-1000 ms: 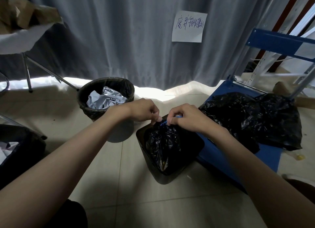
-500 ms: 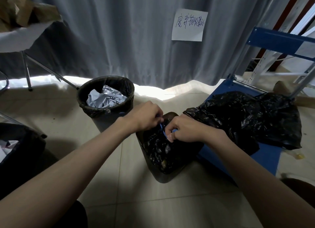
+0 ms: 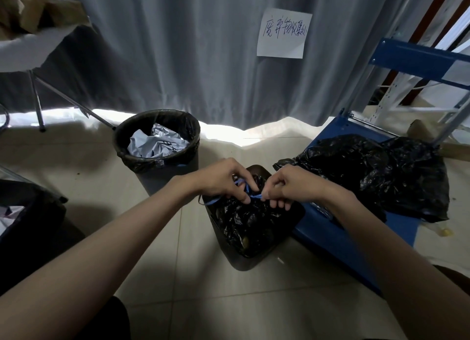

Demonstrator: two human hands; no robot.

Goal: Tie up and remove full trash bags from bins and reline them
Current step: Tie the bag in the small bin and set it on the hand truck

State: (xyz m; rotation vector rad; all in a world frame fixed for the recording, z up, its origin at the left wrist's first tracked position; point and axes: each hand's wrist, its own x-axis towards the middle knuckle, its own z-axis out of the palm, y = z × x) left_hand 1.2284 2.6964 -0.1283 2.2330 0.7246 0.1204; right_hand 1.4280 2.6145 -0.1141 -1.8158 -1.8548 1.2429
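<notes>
Trash bag (image 3: 244,220) (drawstring pinched by both hands) beside round bin (image 3: 157,146)

A grey curtain (image 3: 157,47) is hanging at the far side, with a handwritten paper note (image 3: 282,33) sticking to it. A blue cart (image 3: 356,228) is sitting at the right.

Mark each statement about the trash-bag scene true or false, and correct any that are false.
1. Both the left hand and the right hand pinch the blue drawstring. True.
2. The black bag being tied lies on the blue cart. False: it sits in the dark bin on the floor.
3. The round bin holds crumpled pale packaging. True.
4. The paper sign lies on the floor. False: it hangs on the grey curtain.
</notes>
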